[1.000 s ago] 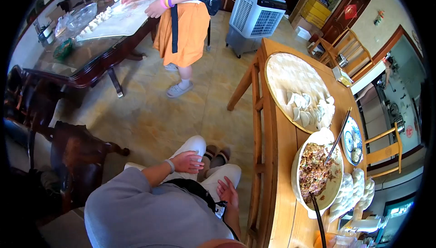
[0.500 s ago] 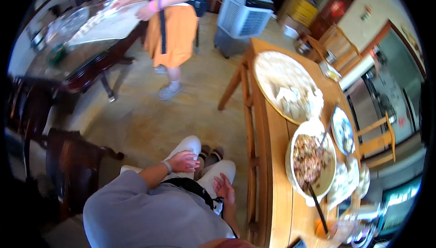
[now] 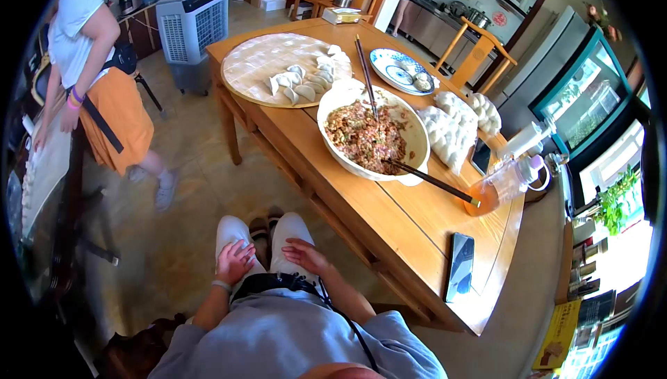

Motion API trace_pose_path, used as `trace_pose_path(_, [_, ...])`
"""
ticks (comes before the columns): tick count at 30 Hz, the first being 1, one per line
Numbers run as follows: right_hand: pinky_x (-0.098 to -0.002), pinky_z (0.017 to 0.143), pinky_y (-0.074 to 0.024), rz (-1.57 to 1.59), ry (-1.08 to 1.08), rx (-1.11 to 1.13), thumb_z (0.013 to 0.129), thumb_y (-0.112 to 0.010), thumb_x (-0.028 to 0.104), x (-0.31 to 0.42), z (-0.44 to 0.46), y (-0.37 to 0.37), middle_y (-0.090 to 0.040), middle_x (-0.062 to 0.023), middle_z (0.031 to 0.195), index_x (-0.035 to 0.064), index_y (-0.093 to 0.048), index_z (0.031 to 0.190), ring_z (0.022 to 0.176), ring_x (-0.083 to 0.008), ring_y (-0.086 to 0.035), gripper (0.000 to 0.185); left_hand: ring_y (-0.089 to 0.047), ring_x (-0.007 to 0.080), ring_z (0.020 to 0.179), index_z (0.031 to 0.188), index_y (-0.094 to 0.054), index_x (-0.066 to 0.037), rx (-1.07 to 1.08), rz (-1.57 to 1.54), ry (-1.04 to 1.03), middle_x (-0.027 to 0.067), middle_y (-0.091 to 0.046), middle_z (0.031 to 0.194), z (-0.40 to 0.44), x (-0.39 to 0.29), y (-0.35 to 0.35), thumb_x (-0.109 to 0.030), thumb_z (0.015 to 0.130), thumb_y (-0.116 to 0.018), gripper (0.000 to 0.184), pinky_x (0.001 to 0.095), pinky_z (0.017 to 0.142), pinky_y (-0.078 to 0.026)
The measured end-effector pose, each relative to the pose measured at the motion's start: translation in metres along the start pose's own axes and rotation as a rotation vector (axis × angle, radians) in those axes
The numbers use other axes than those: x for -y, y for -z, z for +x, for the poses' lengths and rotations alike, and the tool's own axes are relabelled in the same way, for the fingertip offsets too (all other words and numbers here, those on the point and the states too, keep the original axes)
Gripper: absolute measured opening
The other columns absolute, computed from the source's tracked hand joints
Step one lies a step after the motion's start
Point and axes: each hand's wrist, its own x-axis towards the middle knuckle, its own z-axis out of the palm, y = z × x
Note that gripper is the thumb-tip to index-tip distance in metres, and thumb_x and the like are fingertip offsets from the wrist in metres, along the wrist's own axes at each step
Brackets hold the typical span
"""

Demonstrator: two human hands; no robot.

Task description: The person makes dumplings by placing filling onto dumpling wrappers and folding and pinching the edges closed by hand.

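My left hand [image 3: 235, 261] rests on my left thigh, fingers apart, holding nothing. On the other thigh lies my right hand [image 3: 306, 255], its fingers stretched out and nothing in them. Both are nearest to my white trousers [image 3: 233, 229]. To my right, a large white bowl [image 3: 415, 144] of minced filling [image 3: 361, 136] stands on the wooden table [image 3: 389, 219]. One pair of chopsticks [image 3: 366, 77] stands in the filling; another pair [image 3: 438, 183] leans over the rim. Folded dumplings [image 3: 306, 80] sit on a round floured board [image 3: 257, 59] behind the bowl.
On the table are a blue-and-white plate [image 3: 384, 66], bagged white dumplings [image 3: 448, 125], a bottle of orange liquid [image 3: 497, 184] and a phone [image 3: 460, 268]. At left, a person in an orange skirt [image 3: 121, 122] leans over another table. An air cooler [image 3: 193, 31] stands behind.
My view has swung right, bringing the wooden table nearer the middle. My left hand has come to lie on my left thigh and my right hand on the right one.
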Motion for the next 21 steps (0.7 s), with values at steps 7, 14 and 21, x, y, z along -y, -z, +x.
trace_pose_path(7, [-0.0305, 0.083, -0.0477, -0.116, -0.009, -0.042, 0.088, -0.054, 0.021, -0.0040, -0.0002, -0.0069, -0.060, -0.0111, 0.104, 0.0066, -0.047, 0.118, 0.092, -0.0184, -0.060, 0.034, -0.047, 0.0247, 0.113, 0.128, -0.039, -0.013, 0.051, 0.015, -0.015, 0.0118, -0.049, 0.125, -0.0081, 0.0042, 0.0071, -0.043, 0.086, -0.044, 0.051, 0.0417, 0.089, -0.040])
trace_pose_path(14, [-0.0308, 0.083, -0.0478, -0.120, -0.003, -0.058, 0.088, -0.053, 0.021, -0.0076, 0.0014, -0.0034, -0.060, -0.0104, 0.102, 0.0063, -0.045, 0.120, 0.090, -0.0181, -0.059, 0.036, -0.047, 0.0254, 0.113, 0.128, -0.038, -0.014, 0.023, 0.008, 0.002, 0.0122, -0.049, 0.125, -0.0044, 0.0039, 0.0063, -0.043, 0.088, -0.042, 0.050, 0.0428, 0.088, -0.041])
trace_pose_path(21, [-0.0324, 0.083, -0.0477, -0.106, -0.042, -0.065, 0.089, -0.052, 0.020, -0.0038, 0.0054, -0.0025, -0.059, -0.0111, 0.103, 0.0059, -0.044, 0.121, 0.091, -0.0198, -0.059, 0.036, -0.047, 0.0248, 0.113, 0.128, -0.038, -0.014, 0.008, -0.011, 0.015, 0.0118, -0.049, 0.125, -0.0059, 0.0028, 0.0020, -0.042, 0.088, -0.042, 0.048, 0.0432, 0.089, -0.040])
